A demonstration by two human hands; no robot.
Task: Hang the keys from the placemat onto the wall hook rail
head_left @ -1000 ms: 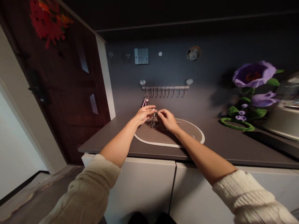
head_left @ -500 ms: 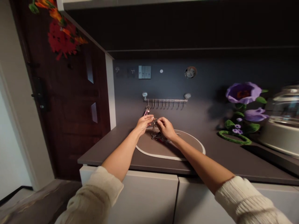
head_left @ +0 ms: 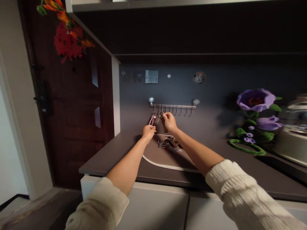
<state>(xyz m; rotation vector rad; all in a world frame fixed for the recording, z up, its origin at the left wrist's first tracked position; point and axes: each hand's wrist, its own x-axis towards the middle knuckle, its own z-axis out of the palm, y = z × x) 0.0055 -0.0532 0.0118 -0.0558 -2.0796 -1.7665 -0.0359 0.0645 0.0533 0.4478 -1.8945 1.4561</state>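
My right hand [head_left: 169,122] pinches a key ring [head_left: 161,114] up at the hook rail [head_left: 172,106], and a key [head_left: 158,119] dangles from it. A brown strip-like tag hangs just under that hand. Lower and to the left, my left hand [head_left: 149,132] has its fingers curled together right below a pink strap [head_left: 151,120]; whether anything is in them is hidden. The strap hangs with another ring [head_left: 154,113] from the rail's left end. On the brown mat [head_left: 163,159] beneath lies a pile of keys [head_left: 169,144], with a dark red piece among them.
A purple flower ornament [head_left: 255,100] and a pale appliance with a clear dome [head_left: 292,140] stand on the right of the counter [head_left: 107,156]. Above is a dark overhanging cabinet [head_left: 182,32]. Switches [head_left: 152,77] sit on the wall; a dark red door [head_left: 72,127] is at left.
My right hand has lifted the key ring from above the mat to the rail. The left hand has let go of that ring and dropped lower. The pile of keys shows more fully.
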